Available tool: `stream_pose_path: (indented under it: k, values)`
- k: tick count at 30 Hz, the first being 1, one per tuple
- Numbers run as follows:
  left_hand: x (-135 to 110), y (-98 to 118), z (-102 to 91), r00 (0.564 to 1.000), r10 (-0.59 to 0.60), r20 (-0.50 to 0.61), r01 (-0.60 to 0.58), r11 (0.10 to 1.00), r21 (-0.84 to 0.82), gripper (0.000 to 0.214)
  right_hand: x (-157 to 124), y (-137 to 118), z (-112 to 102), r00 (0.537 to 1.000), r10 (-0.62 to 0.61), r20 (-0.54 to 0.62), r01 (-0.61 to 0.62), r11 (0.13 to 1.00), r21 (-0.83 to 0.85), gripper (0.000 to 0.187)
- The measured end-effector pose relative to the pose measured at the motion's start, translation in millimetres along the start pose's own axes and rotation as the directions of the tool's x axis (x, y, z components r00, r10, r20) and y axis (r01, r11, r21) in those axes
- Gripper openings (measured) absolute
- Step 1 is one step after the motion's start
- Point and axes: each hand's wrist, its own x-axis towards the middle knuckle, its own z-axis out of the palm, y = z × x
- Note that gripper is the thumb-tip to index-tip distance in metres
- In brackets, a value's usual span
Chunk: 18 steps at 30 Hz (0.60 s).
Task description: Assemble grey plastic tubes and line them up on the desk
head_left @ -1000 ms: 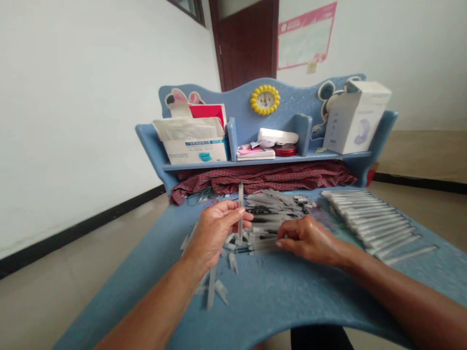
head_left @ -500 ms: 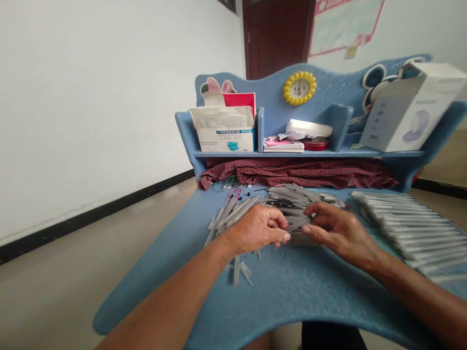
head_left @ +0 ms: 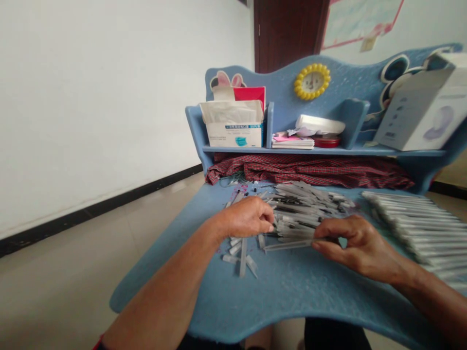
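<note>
My right hand (head_left: 361, 250) pinches one end of a slim, translucent pen barrel (head_left: 290, 245), which points left just above the blue desk. My left hand (head_left: 248, 217) is closed, fingers curled and thumb against them; whatever is in its fingertips is hidden. It hovers over the left edge of a loose pile of translucent and dark pen parts (head_left: 301, 206). Below the left wrist lie several short, clear pieces that look like pen caps (head_left: 242, 260).
A dense row of finished-looking pens (head_left: 423, 228) lies at the right of the desk (head_left: 270, 296). Behind the pile is a red checked cloth (head_left: 310, 170) under a shelf. Above stand a mask box (head_left: 235, 133), a white box (head_left: 419, 107) and a yellow-rimmed clock (head_left: 312, 81).
My hands have moved apart. My right hand now pinches a pen barrel held out level. My left hand has drawn back left and curled. The view has turned slightly left.
</note>
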Motion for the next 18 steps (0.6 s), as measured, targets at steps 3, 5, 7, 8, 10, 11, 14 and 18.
stream_pose_path:
  k: [3,5,7,8,10,11,14,18]
  values:
    - [-2.5,-0.9,-2.2,0.998,0.013,0.06,-0.02,0.992,0.122,0.013,-0.9,0.3,0.8,1.0,-0.016,0.009,0.016,1.0,-0.022,0.024]
    - [-2.8,0.1,-0.9,0.996,0.026,0.087,-0.041,0.983,0.178,0.017,-1.5,0.6,1.9,1.0,-0.022,0.002,0.022,0.999,-0.038,0.024]
    - [-2.4,1.5,0.6,0.994,0.032,0.102,-0.054,0.973,0.224,0.018,-1.9,0.6,2.6,0.999,-0.027,-0.019,0.026,0.998,-0.061,0.024]
    - [-2.1,2.1,1.2,0.993,0.031,0.111,-0.058,0.968,0.245,0.018,-2.0,0.4,2.7,0.999,-0.031,-0.027,0.029,0.997,-0.074,0.024]
    - [-1.5,3.0,1.7,0.992,0.027,0.125,-0.062,0.959,0.278,0.02,-2.2,-0.4,2.6,0.999,-0.04,-0.033,0.036,0.994,-0.099,0.024]
    - [-1.2,3.3,1.8,0.991,0.026,0.132,-0.064,0.954,0.291,0.021,-2.4,-0.9,2.4,0.998,-0.044,-0.033,0.041,0.993,-0.109,0.023]
    - [-0.3,4.1,2.1,0.985,0.023,0.169,-0.078,0.942,0.325,0.025,-3.2,-2.6,1.6,0.996,-0.073,-0.052,0.064,0.987,-0.148,0.022]
    - [0.6,4.0,3.3,0.976,0.015,0.219,-0.092,0.933,0.348,0.029,-4.2,-3.5,0.5,0.984,-0.148,-0.096,0.123,0.965,-0.23,0.018]
